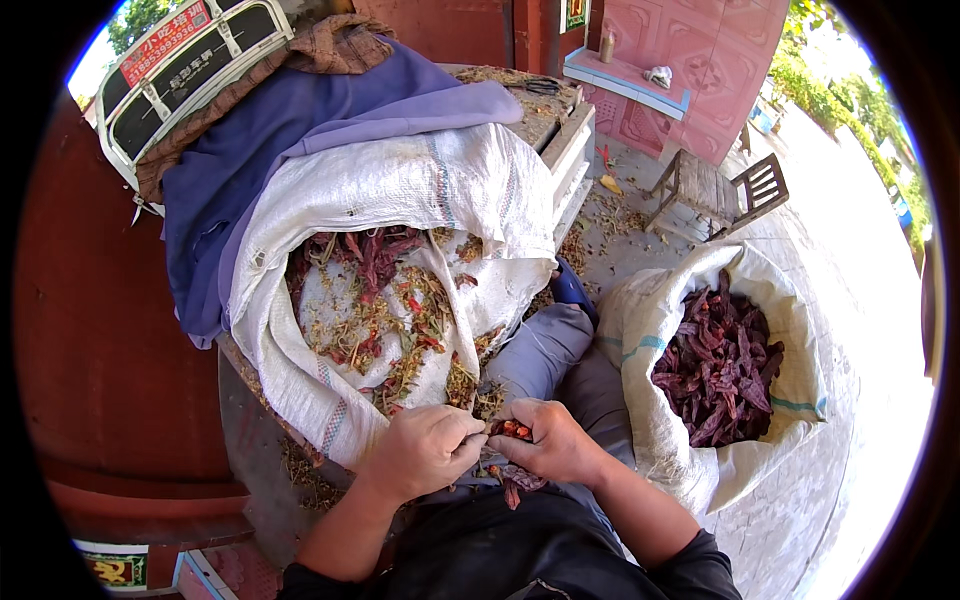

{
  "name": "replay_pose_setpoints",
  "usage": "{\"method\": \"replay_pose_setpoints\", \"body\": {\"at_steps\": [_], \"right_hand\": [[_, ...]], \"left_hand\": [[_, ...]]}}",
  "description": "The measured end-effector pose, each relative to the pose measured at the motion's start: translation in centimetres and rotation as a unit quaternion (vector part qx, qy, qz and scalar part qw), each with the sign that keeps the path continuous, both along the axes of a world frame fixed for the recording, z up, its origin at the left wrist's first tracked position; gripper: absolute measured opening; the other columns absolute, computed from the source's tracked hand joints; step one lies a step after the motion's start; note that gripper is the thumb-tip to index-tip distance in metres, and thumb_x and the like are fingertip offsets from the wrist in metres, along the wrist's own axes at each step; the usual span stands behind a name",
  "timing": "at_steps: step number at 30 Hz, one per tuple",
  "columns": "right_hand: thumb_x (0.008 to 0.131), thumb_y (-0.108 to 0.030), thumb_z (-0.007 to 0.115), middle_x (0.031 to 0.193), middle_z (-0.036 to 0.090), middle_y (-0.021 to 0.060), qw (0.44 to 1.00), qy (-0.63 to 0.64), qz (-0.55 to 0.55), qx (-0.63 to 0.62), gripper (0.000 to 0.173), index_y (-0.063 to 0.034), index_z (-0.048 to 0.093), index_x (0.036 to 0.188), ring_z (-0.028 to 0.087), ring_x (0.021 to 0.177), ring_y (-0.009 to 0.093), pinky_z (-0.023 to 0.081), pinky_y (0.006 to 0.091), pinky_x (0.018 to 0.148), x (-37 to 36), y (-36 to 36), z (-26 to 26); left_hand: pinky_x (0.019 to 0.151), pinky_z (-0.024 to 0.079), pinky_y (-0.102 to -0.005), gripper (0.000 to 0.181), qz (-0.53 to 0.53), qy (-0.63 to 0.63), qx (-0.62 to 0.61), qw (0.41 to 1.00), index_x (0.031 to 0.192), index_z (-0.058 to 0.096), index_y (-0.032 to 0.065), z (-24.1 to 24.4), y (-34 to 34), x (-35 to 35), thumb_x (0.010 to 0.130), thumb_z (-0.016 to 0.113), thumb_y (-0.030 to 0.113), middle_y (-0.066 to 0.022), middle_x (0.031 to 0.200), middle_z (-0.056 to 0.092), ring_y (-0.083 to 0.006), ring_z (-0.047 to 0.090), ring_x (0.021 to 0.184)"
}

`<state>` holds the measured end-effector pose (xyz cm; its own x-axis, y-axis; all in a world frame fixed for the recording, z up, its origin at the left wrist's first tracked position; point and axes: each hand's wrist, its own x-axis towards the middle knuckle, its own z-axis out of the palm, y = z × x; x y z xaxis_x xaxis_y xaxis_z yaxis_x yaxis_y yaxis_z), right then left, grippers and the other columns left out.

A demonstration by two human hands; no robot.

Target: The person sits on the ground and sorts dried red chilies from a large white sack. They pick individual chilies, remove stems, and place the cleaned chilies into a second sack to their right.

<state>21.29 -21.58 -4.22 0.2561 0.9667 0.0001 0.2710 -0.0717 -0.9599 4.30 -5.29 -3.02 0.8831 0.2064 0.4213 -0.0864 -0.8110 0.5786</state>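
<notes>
My right hand (551, 442) is closed around a bunch of dried red chili peppers (513, 429), their orange-red ends facing my left hand. Below that hand, wrinkled dark pods (517, 480) hang over my lap. The thumb and forefinger of my left hand (435, 450) are pinched together close to the bunch; whether a stem is between them is hidden. Just beyond both hands lies an open white woven sack (390, 180). Inside it are dark dried chilies (379, 259) and scattered stems, caps and red bits (405, 330).
At my right stands another woven sack (799, 367), filled with dark red dried chilies (720, 367). A small wooden chair (697, 195) is behind it. Purple cloth (360, 97) lies beyond the near sack, beside a white metal rack (191, 82). Scissors (541, 86) rest on a debris-covered surface.
</notes>
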Motion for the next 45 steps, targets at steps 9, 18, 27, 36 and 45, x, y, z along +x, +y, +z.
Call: {"method": "replay_pose_setpoints", "body": {"at_steps": [9, 18, 27, 36, 45], "right_hand": [[0.090, -0.014, 0.083, 0.094, 0.071, 0.0136, 0.987, -0.111, -0.005, 0.113, 0.020, -0.0043, 0.072, 0.103, 0.072, 0.081, 0.033, 0.057, 0.0403, 0.073, -0.5, 0.3, -0.6], [0.083, -0.013, 0.085, 0.092, 0.067, 0.0124, 0.959, -0.267, -0.035, 0.084, 0.026, -0.0063, 0.070, 0.104, 0.071, 0.080, 0.036, 0.058, 0.0435, 0.069, -1.1, 0.5, -0.7], [0.077, -0.009, 0.089, 0.099, 0.070, 0.0108, 0.945, -0.258, -0.061, 0.189, 0.032, -0.0074, 0.071, 0.103, 0.071, 0.078, 0.032, 0.057, 0.0407, 0.066, -1.4, 0.3, -2.2], [0.076, -0.009, 0.089, 0.103, 0.072, 0.0107, 0.940, -0.263, -0.081, 0.204, 0.034, -0.0078, 0.074, 0.106, 0.073, 0.083, 0.031, 0.059, 0.0409, 0.071, -1.1, 0.3, -1.8], [0.066, -0.010, 0.089, 0.104, 0.071, 0.0062, 0.898, -0.365, -0.069, 0.236, 0.040, -0.0097, 0.076, 0.104, 0.068, 0.075, 0.025, 0.056, 0.0389, 0.067, -0.4, -0.5, -0.8]], "left_hand": [[0.070, 0.060, -0.0424, 0.012, 0.107, 0.095, -0.183, 0.973, 0.098, 0.073, 0.0041, -1.3, -0.1, -0.7, 0.091, 0.080, 0.011, -0.0156, 0.087, 0.077, -0.0329, 0.077, 0.079], [0.073, 0.060, -0.0432, 0.018, 0.068, 0.079, -0.156, 0.982, 0.102, 0.076, 0.0037, 0.0, -0.5, -0.7, 0.091, 0.085, 0.015, -0.0137, 0.092, 0.076, -0.0309, 0.076, 0.082], [0.076, 0.059, -0.0330, 0.011, 0.113, 0.069, -0.351, 0.927, 0.101, 0.077, -0.0015, -1.7, -1.0, -1.0, 0.097, 0.077, 0.009, -0.0124, 0.096, 0.080, -0.0174, 0.076, 0.083], [0.077, 0.059, -0.0331, 0.016, 0.074, 0.082, -0.327, 0.939, 0.106, 0.077, -0.0017, -1.2, -0.9, -1.1, 0.095, 0.079, 0.009, -0.0106, 0.095, 0.079, -0.0140, 0.074, 0.085], [0.078, 0.058, -0.0324, 0.009, 0.042, 0.076, -0.301, 0.950, 0.102, 0.075, -0.0002, -0.6, -1.1, 0.1, 0.093, 0.075, 0.003, -0.0095, 0.092, 0.077, -0.0161, 0.074, 0.085]]}}
